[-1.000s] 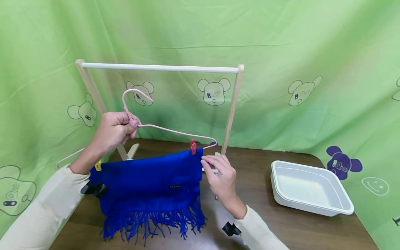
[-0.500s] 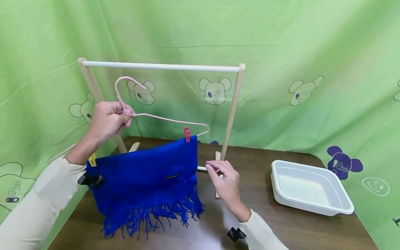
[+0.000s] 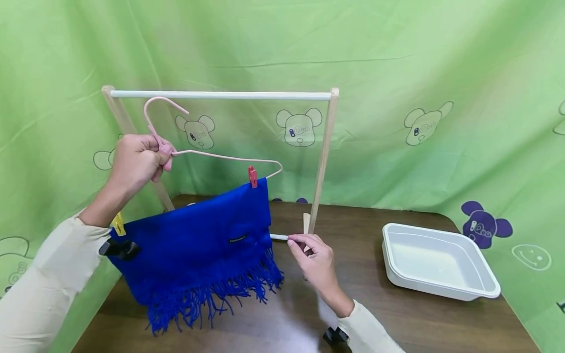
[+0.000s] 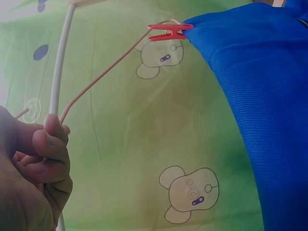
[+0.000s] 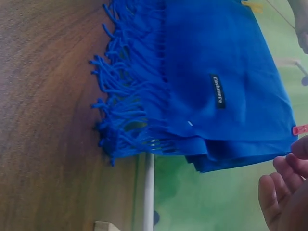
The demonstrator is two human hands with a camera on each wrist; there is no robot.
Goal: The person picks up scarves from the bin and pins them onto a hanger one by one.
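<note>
My left hand (image 3: 136, 159) grips a pink clothes hanger (image 3: 229, 157) at the base of its hook. From it hangs a folded blue scarf (image 3: 190, 240) with a fringe and a small dark label (image 5: 217, 90). A red clothes peg (image 3: 252, 176) fastens the scarf's right corner; a yellow peg (image 3: 118, 224) is at its left. The scarf slants, right end higher. The hanger's hook is just below the rack's white top bar (image 3: 247, 95) in the head view. My right hand (image 3: 317, 264), fingers loosely bent with nothing seen in them, is right of the scarf, overlapping the lower bar (image 3: 278, 237).
The rack's wooden posts (image 3: 322, 166) stand on a brown table (image 3: 362, 279). A white plastic basin (image 3: 434, 290) sits at the right. A green curtain (image 3: 379, 59) printed with bear heads hangs behind.
My left hand has raised the hanger and scarf, moving them left toward the top bar. The scarf's right edge has moved away from my right hand, which has stayed nearly in place.
</note>
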